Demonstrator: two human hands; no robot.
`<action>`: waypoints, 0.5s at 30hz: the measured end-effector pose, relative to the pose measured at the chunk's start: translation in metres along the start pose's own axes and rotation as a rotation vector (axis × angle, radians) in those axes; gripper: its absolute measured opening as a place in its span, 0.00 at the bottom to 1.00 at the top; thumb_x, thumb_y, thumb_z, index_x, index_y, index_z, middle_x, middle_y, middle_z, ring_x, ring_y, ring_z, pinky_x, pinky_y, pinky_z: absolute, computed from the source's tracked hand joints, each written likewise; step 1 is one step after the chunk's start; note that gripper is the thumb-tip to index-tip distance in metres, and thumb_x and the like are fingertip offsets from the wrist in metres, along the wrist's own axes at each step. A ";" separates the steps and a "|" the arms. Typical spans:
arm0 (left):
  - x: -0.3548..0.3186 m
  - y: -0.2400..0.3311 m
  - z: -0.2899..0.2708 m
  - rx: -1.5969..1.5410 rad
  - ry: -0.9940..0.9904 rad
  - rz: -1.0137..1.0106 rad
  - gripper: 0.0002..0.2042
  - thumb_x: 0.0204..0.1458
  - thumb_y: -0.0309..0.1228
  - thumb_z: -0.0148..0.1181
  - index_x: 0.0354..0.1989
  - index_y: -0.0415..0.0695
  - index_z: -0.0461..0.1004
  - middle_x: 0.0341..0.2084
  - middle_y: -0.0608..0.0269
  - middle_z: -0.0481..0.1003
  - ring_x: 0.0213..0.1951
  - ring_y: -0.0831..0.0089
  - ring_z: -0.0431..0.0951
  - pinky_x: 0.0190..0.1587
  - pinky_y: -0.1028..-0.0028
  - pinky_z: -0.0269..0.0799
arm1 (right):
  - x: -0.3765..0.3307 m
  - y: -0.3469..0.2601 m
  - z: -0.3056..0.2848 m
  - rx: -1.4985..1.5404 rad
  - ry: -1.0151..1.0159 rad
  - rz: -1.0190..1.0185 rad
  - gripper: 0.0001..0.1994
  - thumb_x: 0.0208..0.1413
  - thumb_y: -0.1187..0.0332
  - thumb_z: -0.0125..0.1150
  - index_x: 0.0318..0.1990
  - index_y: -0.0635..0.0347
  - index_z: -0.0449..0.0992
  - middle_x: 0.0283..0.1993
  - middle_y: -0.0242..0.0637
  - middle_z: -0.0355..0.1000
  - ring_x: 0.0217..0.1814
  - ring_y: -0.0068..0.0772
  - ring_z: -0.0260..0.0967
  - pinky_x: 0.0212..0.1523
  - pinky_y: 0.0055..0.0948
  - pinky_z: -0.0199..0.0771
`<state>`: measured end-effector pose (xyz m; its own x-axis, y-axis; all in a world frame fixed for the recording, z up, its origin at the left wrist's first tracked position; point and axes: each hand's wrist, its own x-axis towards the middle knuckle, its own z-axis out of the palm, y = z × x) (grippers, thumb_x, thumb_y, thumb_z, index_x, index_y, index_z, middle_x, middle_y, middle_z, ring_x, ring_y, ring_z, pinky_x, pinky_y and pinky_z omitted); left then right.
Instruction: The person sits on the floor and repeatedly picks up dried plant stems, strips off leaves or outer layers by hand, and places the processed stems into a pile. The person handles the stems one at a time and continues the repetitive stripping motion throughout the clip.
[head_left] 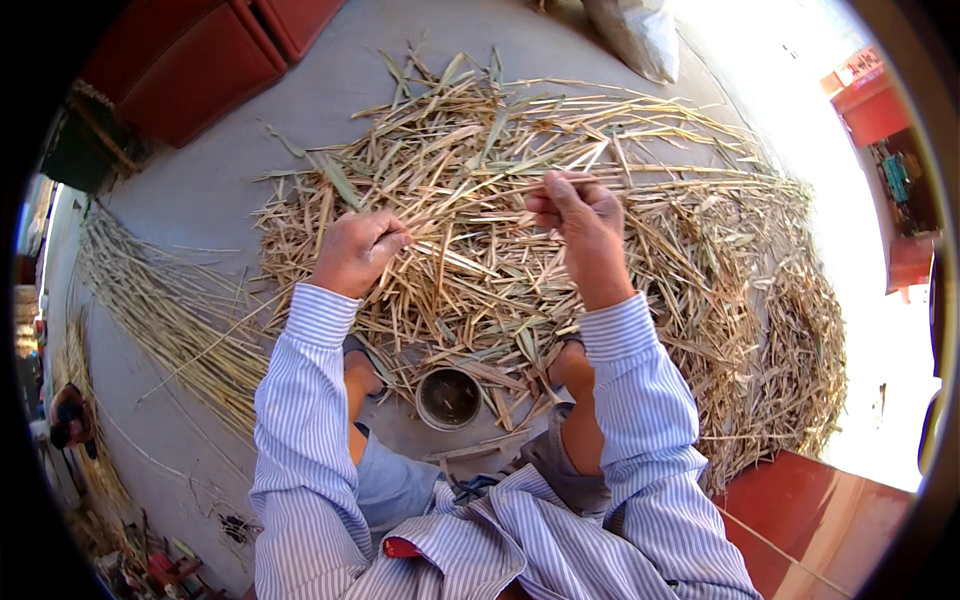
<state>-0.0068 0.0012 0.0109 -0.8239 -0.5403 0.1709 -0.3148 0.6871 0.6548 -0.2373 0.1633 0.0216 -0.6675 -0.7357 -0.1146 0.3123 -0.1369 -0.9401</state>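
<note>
My left hand (360, 250) is closed in a fist with the thumb pressed against the fingers. Farther to the right, my right hand (582, 230) makes a pinch, thumb against fingertips. A thin, pale reed stalk (470, 201) appears to run between the two hands, though it is hard to separate from the litter behind it. Below both hands spreads a wide heap of dry reed leaves and husks (460, 265), straw-coloured with some green blades. A round metal bowl (449, 398) with dark contents stands on the floor between my feet.
Long bare stalks (170, 310) lie in a bundle on the grey floor at the left. More husks pile up at the right (800, 370). Red furniture (200, 70) stands at the far left, and a pale sack (635, 35) at the back. Reddish boards (800, 520) lie at the lower right.
</note>
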 end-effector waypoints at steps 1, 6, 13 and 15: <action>-0.004 -0.007 -0.004 0.035 0.030 0.005 0.11 0.50 0.39 0.63 0.31 0.42 0.78 0.23 0.56 0.78 0.27 0.58 0.77 0.33 0.62 0.71 | 0.000 -0.004 0.000 -0.030 0.055 0.033 0.11 0.59 0.64 0.62 0.41 0.65 0.74 0.36 0.39 0.77 0.33 0.25 0.75 0.32 0.20 0.77; -0.014 -0.026 -0.016 0.303 0.092 0.178 0.04 0.48 0.31 0.62 0.29 0.46 0.75 0.20 0.58 0.75 0.26 0.60 0.76 0.32 0.59 0.72 | 0.016 -0.004 -0.064 0.037 0.244 0.027 0.10 0.59 0.64 0.63 0.40 0.61 0.75 0.33 0.33 0.76 0.31 0.19 0.74 0.27 0.14 0.74; -0.017 0.007 -0.010 0.634 0.002 0.263 0.06 0.40 0.24 0.62 0.24 0.41 0.69 0.18 0.57 0.71 0.27 0.59 0.77 0.30 0.60 0.73 | 0.018 0.000 -0.133 0.077 0.309 0.251 0.08 0.58 0.64 0.64 0.36 0.57 0.76 0.29 0.28 0.75 0.28 0.16 0.72 0.24 0.12 0.73; -0.020 0.018 -0.015 0.737 0.016 0.288 0.08 0.37 0.23 0.63 0.24 0.41 0.69 0.18 0.58 0.72 0.27 0.61 0.78 0.28 0.64 0.76 | 0.020 0.004 -0.149 0.040 0.286 0.326 0.07 0.58 0.64 0.63 0.35 0.57 0.76 0.29 0.27 0.75 0.27 0.15 0.72 0.22 0.12 0.72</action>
<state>0.0112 0.0167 0.0302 -0.9152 -0.2955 0.2739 -0.3260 0.9426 -0.0723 -0.3501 0.2469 -0.0327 -0.6881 -0.5320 -0.4934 0.5603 0.0423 -0.8272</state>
